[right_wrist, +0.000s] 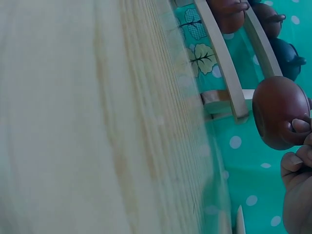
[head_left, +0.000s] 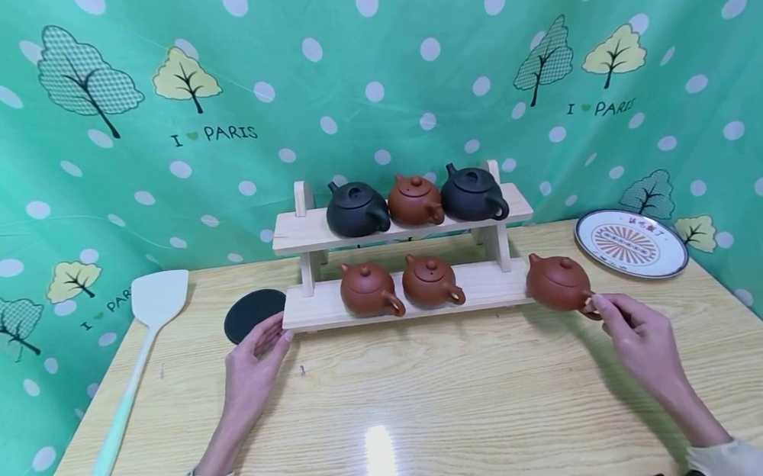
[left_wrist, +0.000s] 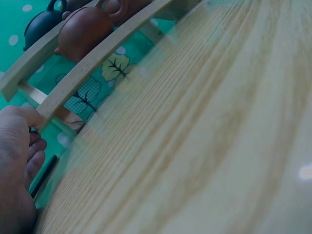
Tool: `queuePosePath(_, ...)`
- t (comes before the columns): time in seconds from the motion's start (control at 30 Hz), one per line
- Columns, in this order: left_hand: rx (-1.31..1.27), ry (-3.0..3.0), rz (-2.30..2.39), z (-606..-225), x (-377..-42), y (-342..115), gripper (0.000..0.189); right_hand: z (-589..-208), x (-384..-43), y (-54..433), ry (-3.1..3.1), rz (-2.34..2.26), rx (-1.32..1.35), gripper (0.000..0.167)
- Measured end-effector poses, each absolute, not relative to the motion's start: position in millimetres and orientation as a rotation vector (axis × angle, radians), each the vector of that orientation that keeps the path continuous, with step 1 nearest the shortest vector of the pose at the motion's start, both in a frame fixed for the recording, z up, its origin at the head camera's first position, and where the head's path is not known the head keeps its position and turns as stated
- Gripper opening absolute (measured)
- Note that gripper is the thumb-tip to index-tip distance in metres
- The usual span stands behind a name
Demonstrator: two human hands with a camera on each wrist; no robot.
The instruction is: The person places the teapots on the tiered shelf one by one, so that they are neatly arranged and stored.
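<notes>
My right hand [head_left: 642,332] pinches the handle of a reddish-brown teapot [head_left: 557,282], held off the table just past the right end of the lower tier. In the right wrist view this teapot [right_wrist: 280,109] hangs beside the wooden shelf's end. With thumb and fingers, my left hand [head_left: 252,365] grips the left end of the two-tier wooden shelf [head_left: 312,310]. Two brown teapots, a left one [head_left: 367,289] and a right one [head_left: 430,279], sit on the lower tier. Above stand a black teapot [head_left: 354,210], a brown teapot [head_left: 415,200] and another black teapot [head_left: 472,192].
A round black disc [head_left: 254,314] lies by my left hand. Farther left is a white spatula [head_left: 153,298] with a mint handle. A patterned plate [head_left: 630,245] lies at the back right. Green printed cloth [head_left: 368,94] hangs behind and beside the wood-grain table [head_left: 451,384].
</notes>
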State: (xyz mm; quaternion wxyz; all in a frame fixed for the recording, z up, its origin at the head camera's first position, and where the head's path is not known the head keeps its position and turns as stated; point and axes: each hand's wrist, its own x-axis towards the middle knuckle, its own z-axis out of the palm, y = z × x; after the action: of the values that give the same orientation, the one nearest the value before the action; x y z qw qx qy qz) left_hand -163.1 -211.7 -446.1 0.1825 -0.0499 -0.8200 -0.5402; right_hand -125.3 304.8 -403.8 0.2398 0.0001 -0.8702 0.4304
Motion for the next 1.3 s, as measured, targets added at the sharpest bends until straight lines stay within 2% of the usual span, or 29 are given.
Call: queuePosePath(1.3,-0.119,-2.324,-1.523,-444,-162,-211,0.039,-406,-152,263,-2.293,1.358,0.210,0.016)
